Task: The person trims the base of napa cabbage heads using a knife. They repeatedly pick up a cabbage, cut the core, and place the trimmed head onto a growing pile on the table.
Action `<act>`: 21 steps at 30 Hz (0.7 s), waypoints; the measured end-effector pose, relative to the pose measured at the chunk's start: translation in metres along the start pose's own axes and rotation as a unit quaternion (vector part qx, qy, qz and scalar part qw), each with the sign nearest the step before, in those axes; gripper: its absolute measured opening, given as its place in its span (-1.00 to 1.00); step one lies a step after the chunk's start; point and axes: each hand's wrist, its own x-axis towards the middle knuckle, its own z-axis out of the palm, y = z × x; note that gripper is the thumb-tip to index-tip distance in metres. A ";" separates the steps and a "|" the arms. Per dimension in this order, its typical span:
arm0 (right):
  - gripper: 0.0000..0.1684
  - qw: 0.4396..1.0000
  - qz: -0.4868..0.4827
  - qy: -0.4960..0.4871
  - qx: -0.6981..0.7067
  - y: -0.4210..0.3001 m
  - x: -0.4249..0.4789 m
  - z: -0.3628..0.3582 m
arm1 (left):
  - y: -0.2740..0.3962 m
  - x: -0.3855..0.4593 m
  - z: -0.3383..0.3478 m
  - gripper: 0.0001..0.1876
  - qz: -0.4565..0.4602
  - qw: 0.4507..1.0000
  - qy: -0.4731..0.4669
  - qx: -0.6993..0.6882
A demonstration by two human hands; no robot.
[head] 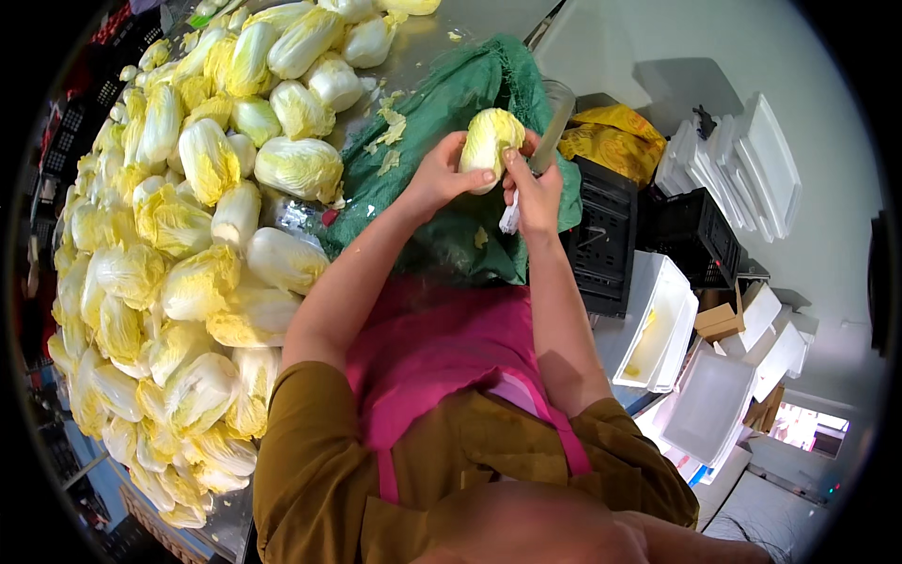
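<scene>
My left hand (444,173) grips a small pale-yellow napa cabbage (492,144) from its left side, thumb across the lower part. On the other side, my right hand (537,190) holds a knife, with thumb and fingertips also touching the cabbage. The broad knife blade (555,127) points up past the fingers, and its whitish handle (510,216) shows below the palm. Under both hands spreads a green woven plastic sack (451,106) with leaf scraps on it. A large heap of napa cabbages (208,158) lies to the left on a metal table (465,25).
Right of the sack stand a black plastic crate (604,240), a yellow bag (613,141) and a white foam box (652,324) with leaf scraps inside. White lids (768,166) lean against the wall. Cardboard boxes (720,321) and a white tub (708,405) are farther right.
</scene>
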 end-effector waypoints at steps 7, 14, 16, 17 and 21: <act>-0.71 0.998 0.037 0.044 -0.013 -0.002 0.024 -0.008 | 0.010 -0.002 0.003 -0.42 -0.098 0.993 -0.023 -0.067; -0.77 0.976 0.092 0.108 0.165 0.002 0.027 -0.019 | 0.008 -0.001 -0.005 -0.41 -0.116 0.974 0.008 -0.193; -0.75 0.946 0.117 0.106 0.285 0.007 0.027 -0.035 | 0.008 -0.002 -0.010 -0.41 -0.086 0.964 0.014 -0.250; -0.78 0.947 0.101 0.093 0.290 0.019 0.025 -0.047 | 0.011 -0.001 -0.009 -0.43 -0.067 0.972 0.019 -0.224; -0.52 0.994 0.066 0.083 0.021 0.021 0.017 -0.033 | 0.011 -0.002 -0.003 -0.38 -0.045 0.986 0.001 -0.162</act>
